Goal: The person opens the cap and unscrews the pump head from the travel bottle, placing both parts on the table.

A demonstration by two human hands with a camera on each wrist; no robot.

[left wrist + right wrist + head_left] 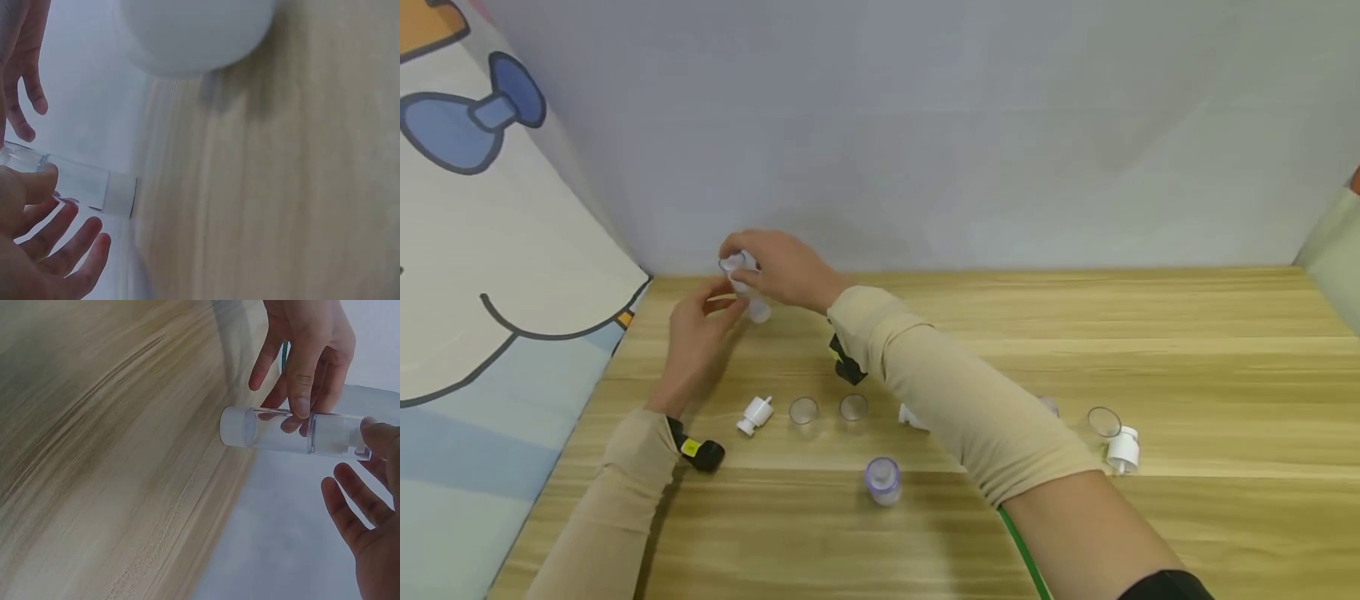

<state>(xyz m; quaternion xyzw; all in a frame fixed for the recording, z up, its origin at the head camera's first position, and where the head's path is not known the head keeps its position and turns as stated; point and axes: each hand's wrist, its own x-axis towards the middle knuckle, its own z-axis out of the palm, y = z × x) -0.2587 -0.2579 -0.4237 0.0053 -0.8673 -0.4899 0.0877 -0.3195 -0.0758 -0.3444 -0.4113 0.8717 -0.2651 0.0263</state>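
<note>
Sleeved right hand (pixel 786 268) & left hand (pixel 698 327) are both pinching my clear bottle (pixel 294 430) mid-air; loose fingertip grip, I'm risking a drop onto worktop (pixel 1187 350).

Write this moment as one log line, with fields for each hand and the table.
left hand: holds clear bottle | right hand: holds same bottle | table: loose caps, white pumps

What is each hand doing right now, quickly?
Left hand: thumb and fingers pinch the clear plastic cylindrical bottle with a white base.
Right hand: holds the same bottle's other end.
</note>
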